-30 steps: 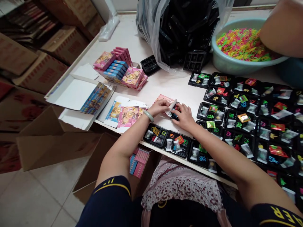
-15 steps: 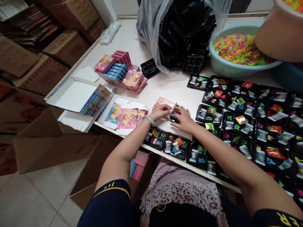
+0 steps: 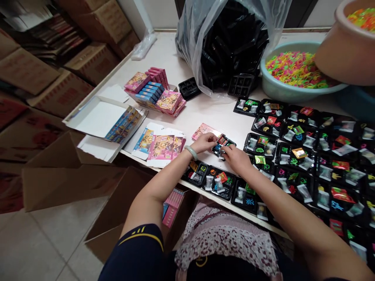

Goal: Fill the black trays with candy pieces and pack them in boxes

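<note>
A small black compartment tray (image 3: 223, 141) with a red packet and blue bits in it lies between my hands on the white table. My left hand (image 3: 205, 143), a pale green bangle on its wrist, has its fingers closed at the tray's left side. My right hand (image 3: 236, 159) has its thumb and fingers pinched at the near right edge, beside a greyish, clear-looking piece. The fingers partly hide the tray. Just behind my left hand lies a pink printed box (image 3: 202, 130), partly covered. Filled black trays (image 3: 219, 182) line the table's front edge below my wrists.
Many filled trays (image 3: 297, 156) cover the right side. At the back are a plastic bag (image 3: 190, 47) of black trays and a teal basin (image 3: 281, 88) of coloured bits. Boxes (image 3: 168, 102) and flat cartons (image 3: 161, 147) lie left. Open cardboard boxes (image 3: 67, 187) stand below.
The white-edged piece that my left hand held upright is no longer raised. The tray's contents now show, and both hands are lower around it. The whole view has shifted slightly.
</note>
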Tool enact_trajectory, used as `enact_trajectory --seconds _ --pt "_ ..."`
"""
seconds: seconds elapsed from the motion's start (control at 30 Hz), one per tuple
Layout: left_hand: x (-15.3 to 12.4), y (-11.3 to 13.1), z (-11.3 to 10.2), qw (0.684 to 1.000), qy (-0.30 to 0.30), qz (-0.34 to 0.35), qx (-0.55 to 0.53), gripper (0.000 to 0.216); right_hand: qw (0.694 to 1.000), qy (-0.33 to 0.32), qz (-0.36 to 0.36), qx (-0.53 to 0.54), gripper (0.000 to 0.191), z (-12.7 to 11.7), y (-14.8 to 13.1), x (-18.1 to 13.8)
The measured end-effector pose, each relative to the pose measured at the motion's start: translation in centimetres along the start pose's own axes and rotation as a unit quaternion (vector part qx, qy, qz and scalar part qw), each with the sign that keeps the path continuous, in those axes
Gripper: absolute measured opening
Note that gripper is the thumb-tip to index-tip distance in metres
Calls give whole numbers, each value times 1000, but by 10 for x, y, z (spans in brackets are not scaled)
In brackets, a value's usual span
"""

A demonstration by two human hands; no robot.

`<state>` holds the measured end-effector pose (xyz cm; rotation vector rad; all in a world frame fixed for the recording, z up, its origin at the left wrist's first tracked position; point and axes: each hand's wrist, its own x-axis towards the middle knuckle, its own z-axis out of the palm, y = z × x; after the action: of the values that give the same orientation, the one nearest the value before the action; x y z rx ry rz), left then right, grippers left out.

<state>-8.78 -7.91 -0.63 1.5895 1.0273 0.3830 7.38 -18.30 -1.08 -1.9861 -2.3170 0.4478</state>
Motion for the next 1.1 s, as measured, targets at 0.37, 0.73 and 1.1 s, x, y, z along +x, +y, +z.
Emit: enact_trajectory --seconds 0.37,0.73,1.1 --pt "0 -4 -1 1000 13 -7 -18 8 999 -16 5 -40 31 -5 -8 5" --pt "-8 23 20 997 1 -12 -79 12 968 93 11 232 18 -11 14 3" --pt "-108 82 85 945 -114 124 -279 50 926 218 -18 307 39 -80 38 -139"
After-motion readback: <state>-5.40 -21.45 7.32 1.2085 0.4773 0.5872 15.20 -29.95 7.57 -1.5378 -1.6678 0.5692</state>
